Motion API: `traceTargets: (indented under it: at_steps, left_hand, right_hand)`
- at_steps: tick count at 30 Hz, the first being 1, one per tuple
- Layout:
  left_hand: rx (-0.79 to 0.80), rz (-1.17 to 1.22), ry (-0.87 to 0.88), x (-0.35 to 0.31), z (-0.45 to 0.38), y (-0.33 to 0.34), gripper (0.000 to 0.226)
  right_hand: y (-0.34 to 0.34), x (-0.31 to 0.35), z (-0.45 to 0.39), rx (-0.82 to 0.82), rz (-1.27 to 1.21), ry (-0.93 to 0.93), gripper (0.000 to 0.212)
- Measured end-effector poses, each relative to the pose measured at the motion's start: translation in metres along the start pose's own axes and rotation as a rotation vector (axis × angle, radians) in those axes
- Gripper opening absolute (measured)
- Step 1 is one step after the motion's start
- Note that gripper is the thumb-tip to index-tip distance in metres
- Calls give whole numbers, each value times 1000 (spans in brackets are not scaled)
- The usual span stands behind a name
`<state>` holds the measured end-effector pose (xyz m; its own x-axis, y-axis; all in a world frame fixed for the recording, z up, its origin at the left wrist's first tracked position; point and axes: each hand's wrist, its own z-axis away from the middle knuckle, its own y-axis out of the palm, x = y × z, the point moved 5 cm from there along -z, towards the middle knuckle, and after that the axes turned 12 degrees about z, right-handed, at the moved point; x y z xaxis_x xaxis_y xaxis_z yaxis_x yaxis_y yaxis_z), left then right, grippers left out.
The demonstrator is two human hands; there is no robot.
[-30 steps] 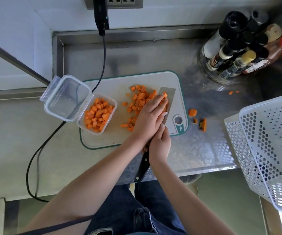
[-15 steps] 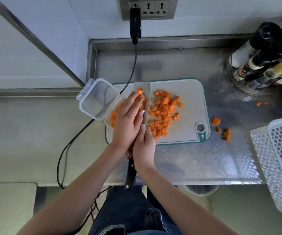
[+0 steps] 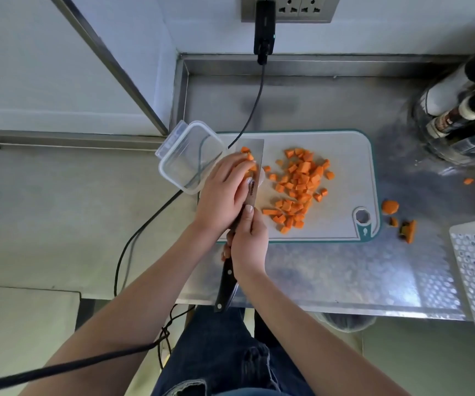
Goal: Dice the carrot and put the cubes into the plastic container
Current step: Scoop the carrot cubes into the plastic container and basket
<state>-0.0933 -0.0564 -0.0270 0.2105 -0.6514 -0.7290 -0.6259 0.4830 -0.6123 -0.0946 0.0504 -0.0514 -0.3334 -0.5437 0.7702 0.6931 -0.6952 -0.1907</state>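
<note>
Over the container (image 3: 190, 158), at the board's (image 3: 345, 144) left end: right hand (image 3: 249, 244) grips the knife (image 3: 252, 178) handle, blade pointing away from the person. Left hand (image 3: 225, 192), fingers straight, presses cubes (image 3: 249, 158) against the blade's left face. The container lies directly under and left of them; the main pile (image 3: 299, 187) sits right of the blade.

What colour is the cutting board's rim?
Teal, around the pale board; head view shows it.
</note>
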Motion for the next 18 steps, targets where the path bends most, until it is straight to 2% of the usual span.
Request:
traceTargets:
  at_steps: [7, 11, 14, 18]
  left_hand:
    - [130, -42, 82, 5, -12, 8, 12]
    - [36, -15, 74, 3, -8, 6, 19]
    - [-27, -20, 63, -1, -7, 4, 15]
    - [-20, -70, 106, -5, 1, 5, 15]
  right_hand:
    - [0, -2, 1, 13, -8, 27, 33]
    - [-1, -2, 1, 18, -27, 36, 34]
    - [-4, -2, 1, 21, -51, 44, 35]
    - [-14, -3, -4, -28, -97, 60, 37]
